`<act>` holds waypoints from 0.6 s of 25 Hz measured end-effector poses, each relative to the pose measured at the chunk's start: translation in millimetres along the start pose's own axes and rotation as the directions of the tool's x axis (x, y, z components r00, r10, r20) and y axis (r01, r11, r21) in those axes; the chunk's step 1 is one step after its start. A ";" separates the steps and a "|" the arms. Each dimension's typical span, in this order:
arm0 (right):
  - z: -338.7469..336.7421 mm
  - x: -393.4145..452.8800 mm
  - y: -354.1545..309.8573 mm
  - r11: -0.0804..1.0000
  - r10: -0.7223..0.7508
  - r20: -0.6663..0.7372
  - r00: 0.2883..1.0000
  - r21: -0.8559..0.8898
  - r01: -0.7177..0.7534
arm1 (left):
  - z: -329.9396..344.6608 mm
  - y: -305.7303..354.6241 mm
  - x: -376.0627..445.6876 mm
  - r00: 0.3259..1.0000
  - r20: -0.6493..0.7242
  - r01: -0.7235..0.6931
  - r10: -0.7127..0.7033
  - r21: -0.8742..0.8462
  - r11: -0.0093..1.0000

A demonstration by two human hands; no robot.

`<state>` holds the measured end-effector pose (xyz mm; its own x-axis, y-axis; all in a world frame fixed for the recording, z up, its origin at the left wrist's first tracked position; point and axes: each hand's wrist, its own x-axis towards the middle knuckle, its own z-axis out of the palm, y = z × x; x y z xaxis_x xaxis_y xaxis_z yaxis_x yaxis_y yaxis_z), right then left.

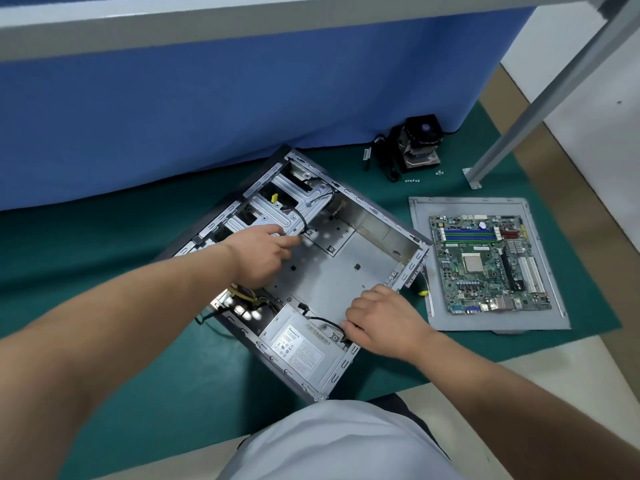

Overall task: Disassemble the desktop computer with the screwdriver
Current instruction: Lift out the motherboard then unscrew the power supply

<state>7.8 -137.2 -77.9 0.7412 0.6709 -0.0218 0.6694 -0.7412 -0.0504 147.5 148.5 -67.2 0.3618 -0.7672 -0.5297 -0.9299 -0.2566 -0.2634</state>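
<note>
Left hand (258, 252) curled inside the open computer case (346, 268) at frame centre, fingers bent and pointing right toward a black cable (300, 216) at the edge of the silver drive cage (277, 209); cannot tell whether anything is actually pinched there. Right hand (381, 322) lower and to the right, fingertips curled down onto a second black cable (323, 320), pinching it at the corner of the power supply (301, 344).

At the far left, green mat (104, 237) under everything, with a blue cloth-covered wall (207, 116) across the upper frame. Case lying flat and tilted diagonally on the mat, side open, bare metal floor showing between the two hands. Yellow and black wire bundle (247, 296) below the left wrist, just beside the power supply. Small yellow tab (274, 197) on the drive cage.

Right of the case, a sliver of yellow screwdriver handle (423, 292) peeking out just beside the case's right edge, touching the mat. Further right, motherboard (488, 265) resting on the grey side panel (420, 216). Above them, CPU cooler (420, 140) against the blue cloth, with a few loose screws (412, 180) on the mat just below it. Grey metal leg (540, 109) slanting down from the upper right.
</note>
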 end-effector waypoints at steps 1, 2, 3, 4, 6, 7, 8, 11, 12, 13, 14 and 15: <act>1.5 0.4 1.4 1.000 -0.006 -0.039 0.999 0.003 0.006 | -1.0 0.0 -1.1 1.000 0.009 -0.005 0.005 0.017 1.000; 2.7 0.7 2.2 1.000 -0.010 -0.067 0.998 0.001 0.010 | -2.3 0.6 -1.3 1.000 0.016 -0.007 0.006 0.027 1.000; 3.5 1.0 2.7 1.000 -0.010 -0.082 0.997 0.000 0.010 | -4.2 1.6 -1.2 1.000 0.022 -0.004 0.003 0.029 1.000; 3.8 1.9 2.9 1.000 -0.007 -0.086 0.996 0.008 0.008 | -6.0 2.6 -1.3 1.000 0.031 0.002 -0.003 0.026 1.000; 2.0 3.6 4.6 0.999 0.007 -0.077 0.997 0.046 -0.004 | -8.3 5.2 -2.7 0.999 0.039 0.013 -0.014 0.019 1.000; 0.4 3.9 7.7 0.998 0.011 -0.073 0.997 0.066 -0.006 | -9.2 7.0 -3.7 0.999 0.042 0.023 -0.023 0.010 1.000; -1.0 4.6 12.1 0.996 0.011 -0.068 0.998 0.086 -0.005 | -9.5 9.1 -5.6 0.998 0.046 0.033 -0.033 -0.007 0.999; -4.9 9.4 30.5 0.990 0.007 0.027 1.000 0.141 -0.011 | -6.8 17.1 -11.9 0.998 0.030 0.062 -0.059 -0.082 0.995; -5.8 12.1 37.2 0.988 0.004 0.073 0.997 0.152 -0.015 | -5.7 20.1 -13.6 0.997 0.016 0.073 -0.072 -0.109 0.991; -6.8 15.4 43.3 0.988 -0.005 0.105 0.994 0.151 -0.011 | -4.6 23.4 -15.3 0.996 0.001 0.089 -0.090 -0.136 0.987; -8.0 19.1 48.9 0.989 -0.017 0.125 0.992 0.145 -0.001 | -3.5 26.5 -16.6 0.994 -0.012 0.105 -0.108 -0.156 0.982; -9.2 22.5 53.9 0.991 -0.031 0.141 0.990 0.136 0.012 | -2.2 29.9 -17.4 0.992 -0.021 0.116 -0.121 -0.164 0.980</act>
<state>61.0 -162.3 -72.0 0.7056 0.6902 -0.1605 0.6650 -0.7232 -0.1864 113.3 152.9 -64.1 0.4704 -0.7427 -0.4766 -0.8797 -0.4372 -0.1870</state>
